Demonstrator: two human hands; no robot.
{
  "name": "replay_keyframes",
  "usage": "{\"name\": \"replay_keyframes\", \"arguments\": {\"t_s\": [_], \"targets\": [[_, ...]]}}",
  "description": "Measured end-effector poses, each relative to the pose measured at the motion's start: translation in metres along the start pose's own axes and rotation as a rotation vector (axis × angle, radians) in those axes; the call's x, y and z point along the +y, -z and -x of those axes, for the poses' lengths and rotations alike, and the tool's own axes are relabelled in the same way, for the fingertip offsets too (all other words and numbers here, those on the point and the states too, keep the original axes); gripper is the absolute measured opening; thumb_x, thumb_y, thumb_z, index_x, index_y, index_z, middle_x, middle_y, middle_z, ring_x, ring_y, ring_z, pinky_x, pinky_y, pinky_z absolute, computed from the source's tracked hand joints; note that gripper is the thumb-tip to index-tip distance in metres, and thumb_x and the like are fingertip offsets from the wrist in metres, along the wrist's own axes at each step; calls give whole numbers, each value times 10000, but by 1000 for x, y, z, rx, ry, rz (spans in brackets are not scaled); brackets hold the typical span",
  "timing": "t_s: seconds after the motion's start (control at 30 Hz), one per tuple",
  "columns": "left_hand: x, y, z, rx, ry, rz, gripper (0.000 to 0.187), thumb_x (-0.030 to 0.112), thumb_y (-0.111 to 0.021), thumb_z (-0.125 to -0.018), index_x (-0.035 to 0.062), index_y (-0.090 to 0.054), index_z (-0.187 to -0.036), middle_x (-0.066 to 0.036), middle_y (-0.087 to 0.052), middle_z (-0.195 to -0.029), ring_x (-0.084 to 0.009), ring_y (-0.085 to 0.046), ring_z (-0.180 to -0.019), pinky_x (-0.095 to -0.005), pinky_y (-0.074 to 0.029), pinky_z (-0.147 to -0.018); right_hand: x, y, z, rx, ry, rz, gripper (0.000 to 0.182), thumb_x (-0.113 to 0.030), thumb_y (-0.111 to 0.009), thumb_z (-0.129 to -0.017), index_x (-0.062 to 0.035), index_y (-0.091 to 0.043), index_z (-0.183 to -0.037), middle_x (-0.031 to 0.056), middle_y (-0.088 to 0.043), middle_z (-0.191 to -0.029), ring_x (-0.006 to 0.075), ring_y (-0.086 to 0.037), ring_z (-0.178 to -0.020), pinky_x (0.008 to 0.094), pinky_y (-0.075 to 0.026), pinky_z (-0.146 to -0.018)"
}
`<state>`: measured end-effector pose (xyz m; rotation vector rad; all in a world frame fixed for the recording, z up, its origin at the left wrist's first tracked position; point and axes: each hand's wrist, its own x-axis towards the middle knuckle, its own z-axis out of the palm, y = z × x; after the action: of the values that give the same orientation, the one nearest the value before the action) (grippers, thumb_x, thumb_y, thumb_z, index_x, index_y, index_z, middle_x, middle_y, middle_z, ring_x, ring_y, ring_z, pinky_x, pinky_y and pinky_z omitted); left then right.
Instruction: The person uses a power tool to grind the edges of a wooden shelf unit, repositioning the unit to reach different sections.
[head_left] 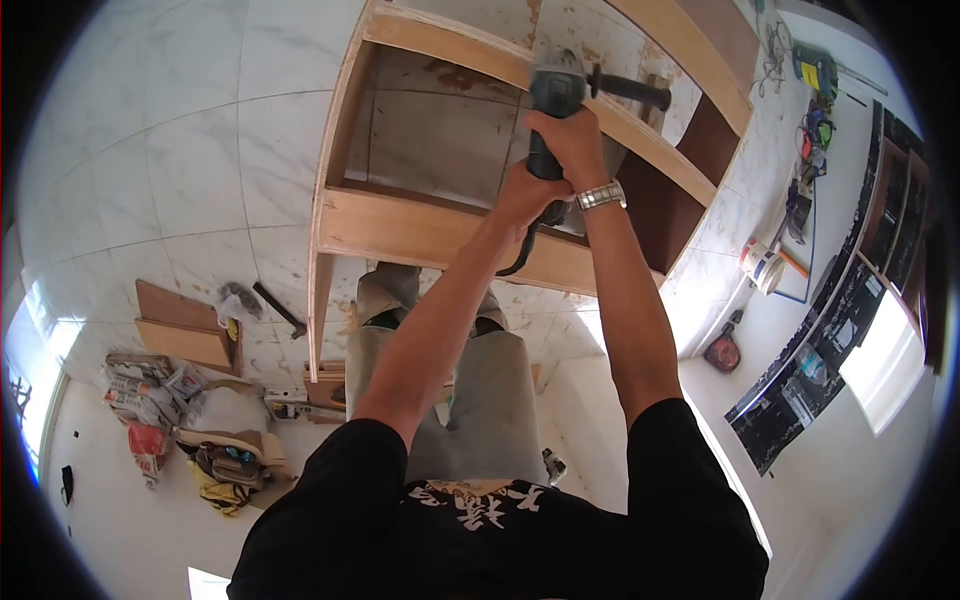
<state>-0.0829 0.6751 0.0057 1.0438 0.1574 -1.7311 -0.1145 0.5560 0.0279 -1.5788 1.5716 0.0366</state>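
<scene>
Both my hands are wrapped round the body of a dark corded angle grinder [558,88]. My right hand [575,145], with a metal watch at the wrist, grips nearer the head; my left hand [527,198] closes round the rear end, below it. A black side handle [632,90] sticks out to the right, held by neither hand. The grinder's head lies over the upper long rail of a wooden frame [420,222] with open compartments. What the underside of the head touches is hidden. The cord hangs down over the lower rail.
My legs stand against the frame's near side. Wooden boards [185,340], a hammer-like dark tool [279,309], paper sacks [145,395] and a tool bag [228,465] lie at left. A white bucket [762,266], a green power tool [816,72] and black-covered panels [800,390] are at right.
</scene>
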Motion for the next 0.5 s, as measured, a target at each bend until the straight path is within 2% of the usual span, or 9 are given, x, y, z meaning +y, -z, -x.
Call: {"name": "replay_keyframes", "arguments": {"t_s": [0.07,0.13,0.2,0.3,0.4,0.5], "targets": [[3,13,2,67,-78,-53,408,114,-819,-769,21,-671,-1138,-73,-724,-982,-184,-707,-809,-357,-564,-693,-2,-20,-9,-16,92,15,386,-291,-851,-672,20,-744,-874,109,-738,-793,216,-699,-690,366,-545,-649],[5,36,-3,150,-118,27,411,117,-808,-800,26,-661,-1173,-72,-726,-1007,-184,-714,-830,-359,-582,-712,-20,-40,-16,-79,185,96,451,-374,-848,-653,2,-745,-881,140,-745,-800,282,-723,-711,394,-567,-672],[16,58,-1,135,-145,114,406,108,-784,-837,11,-646,-1206,-82,-729,-1026,-188,-721,-849,-351,-598,-732,-27,-70,-27,-9,313,90,500,-431,-838,-619,-4,-739,-860,173,-745,-801,323,-731,-717,409,-586,-695],[34,68,4,199,-105,73,364,91,-761,-861,-7,-648,-1193,-94,-728,-1044,-193,-724,-861,-337,-598,-723,-53,-81,-26,-128,125,101,536,-395,-866,-581,41,-729,-861,248,-746,-841,354,-767,-867,425,-624,-771],[22,60,2,147,-121,49,366,97,-777,-844,-20,-651,-1167,-96,-728,-1021,-202,-723,-845,-346,-590,-717,-43,-62,-21,-118,167,60,533,-389,-863,-573,42,-731,-857,248,-747,-840,348,-768,-855,420,-619,-755],[4,33,1,101,-96,46,349,101,-790,-826,-14,-661,-1128,-86,-727,-988,-203,-720,-815,-355,-588,-723,-12,-38,-19,-57,149,57,479,-409,-845,-597,0,-743,-825,159,-739,-761,277,-734,-706,392,-583,-685]]}}
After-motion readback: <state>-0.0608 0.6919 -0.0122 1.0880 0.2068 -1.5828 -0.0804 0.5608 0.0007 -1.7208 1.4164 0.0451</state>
